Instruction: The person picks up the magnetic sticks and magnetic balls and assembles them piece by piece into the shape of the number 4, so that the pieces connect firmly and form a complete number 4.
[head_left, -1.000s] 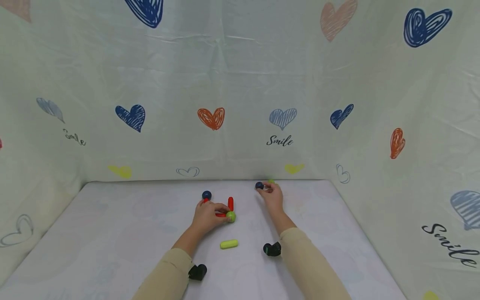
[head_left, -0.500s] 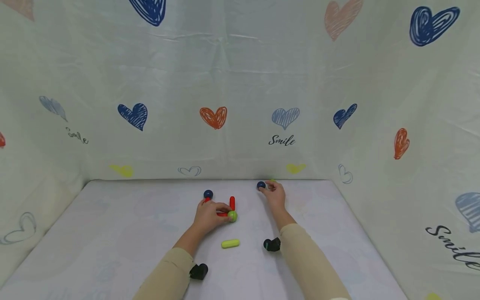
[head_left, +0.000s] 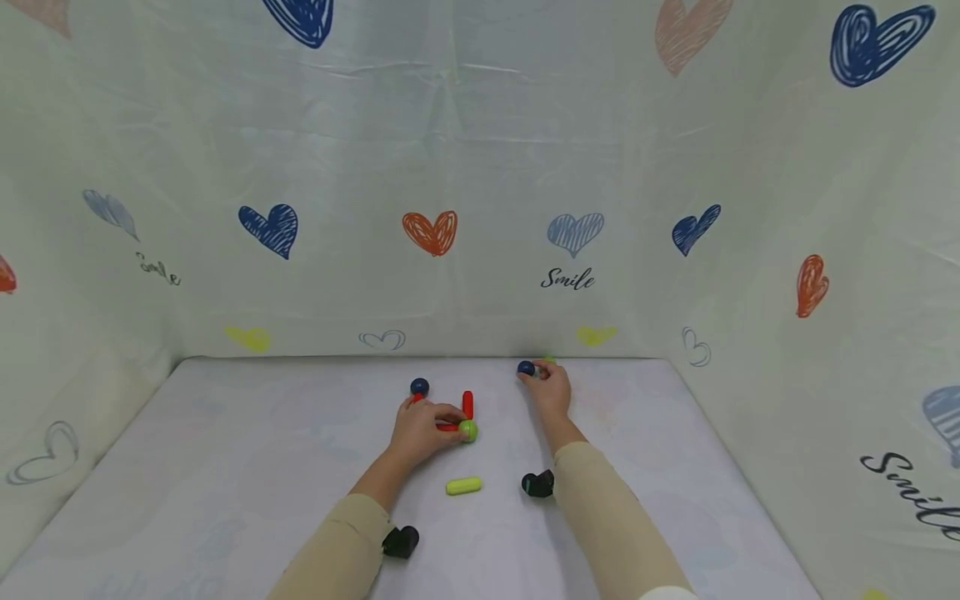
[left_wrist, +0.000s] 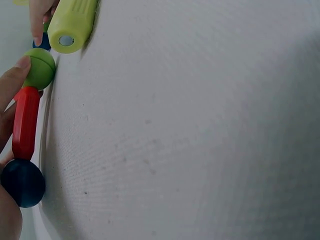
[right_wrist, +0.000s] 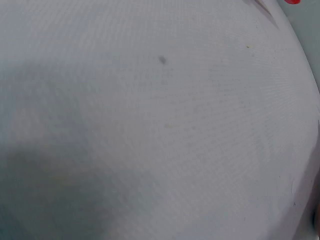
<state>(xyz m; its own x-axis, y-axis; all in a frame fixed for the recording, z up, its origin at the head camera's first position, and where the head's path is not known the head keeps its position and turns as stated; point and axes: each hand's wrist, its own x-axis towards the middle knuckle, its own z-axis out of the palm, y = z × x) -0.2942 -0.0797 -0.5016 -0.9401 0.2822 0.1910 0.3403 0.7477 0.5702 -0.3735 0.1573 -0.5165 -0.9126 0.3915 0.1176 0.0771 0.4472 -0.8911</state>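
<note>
My left hand (head_left: 423, 431) pinches a magnetic ball-and-rod assembly, with the thumb on its green ball (left_wrist: 41, 70). One red rod (left_wrist: 26, 122) runs from that ball to a dark blue ball (left_wrist: 23, 183) by the palm. A further red rod (head_left: 468, 404) points away from the green ball toward the back of the table. At the back edge, my right hand (head_left: 551, 390) pinches another blue ball (head_left: 526, 367) between thumb and finger. Beside its fingers a yellow-green piece (head_left: 550, 360) shows, mostly hidden. The right wrist view shows mainly tabletop.
A loose yellow-green magnetic rod (head_left: 463, 485) with a silver end lies between the forearms on the white table (head_left: 247, 467). Dark wrist devices (head_left: 401, 542) stick out beside both sleeves. A white curtain (head_left: 337, 150) printed with hearts rises behind the table's back edge.
The head view has shifted slightly, so everything appears a little farther right. The right forearm has swung slightly inward. Both hands keep their holds.
</note>
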